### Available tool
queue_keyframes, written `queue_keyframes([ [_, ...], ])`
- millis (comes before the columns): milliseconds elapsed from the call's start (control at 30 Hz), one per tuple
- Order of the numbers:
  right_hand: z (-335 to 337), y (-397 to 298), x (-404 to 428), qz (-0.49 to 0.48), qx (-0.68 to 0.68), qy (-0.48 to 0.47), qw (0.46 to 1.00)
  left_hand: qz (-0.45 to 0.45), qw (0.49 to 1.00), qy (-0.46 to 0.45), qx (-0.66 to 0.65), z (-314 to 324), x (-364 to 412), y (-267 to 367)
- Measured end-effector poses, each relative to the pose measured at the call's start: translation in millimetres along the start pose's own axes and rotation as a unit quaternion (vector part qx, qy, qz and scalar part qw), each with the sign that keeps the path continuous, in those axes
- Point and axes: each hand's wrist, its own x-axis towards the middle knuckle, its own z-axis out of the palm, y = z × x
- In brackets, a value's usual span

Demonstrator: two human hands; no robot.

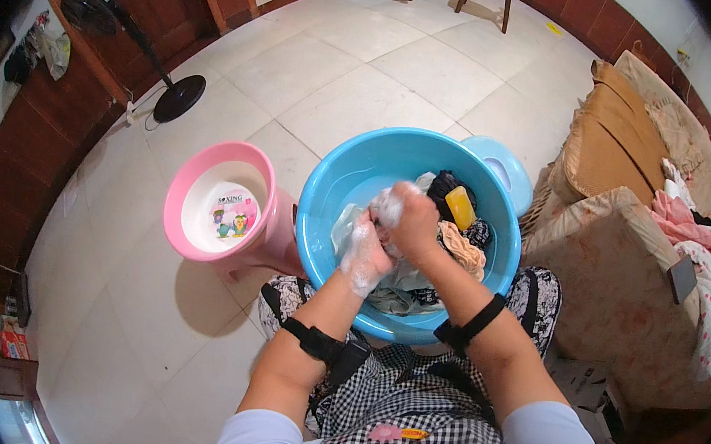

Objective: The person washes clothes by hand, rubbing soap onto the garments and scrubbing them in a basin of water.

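Over a round blue plastic basin (pixel 419 138), my left hand (pixel 367 249) and my right hand (pixel 415 221) are pressed together, covered in white lather. Between them they grip a small foamy cloth (pixel 387 207), mostly hidden by the fingers and suds. A yellow bar of soap (pixel 460 207) rests on a dark garment (pixel 444 186) to the right of my hands. Beside it lies a wet peach-coloured cloth (pixel 463 251). Pale wet fabric (pixel 396 299) lies in the basin's near part, below my wrists. Cloudy water shows at the basin's left side.
A pink bucket (pixel 177 202) with a white printed inside stands left of the basin. Behind the basin's right rim is a light-blue plastic piece (pixel 500 166). A worn sofa (pixel 613 271) with clothes (pixel 691 221) is at right. A black pedestal fan (pixel 179 98) stands far left.
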Motion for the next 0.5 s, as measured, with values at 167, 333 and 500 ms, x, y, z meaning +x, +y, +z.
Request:
queue_keyframes([
  [167, 18, -30, -15, -0.105, 0.007, 0.049, 0.993, -0.039, 0.94, -0.337, -0.027, -61, 34, 34],
  [333, 16, -13, -11, -0.093, 0.005, 0.052, 0.994, 0.041, 0.992, -0.119, -0.015, -13, -18, 12],
  [500, 4, -7, -10, 0.017, -0.035, 0.007, 0.999, 0.055, 0.994, -0.078, 0.045, -15, 1, -1],
])
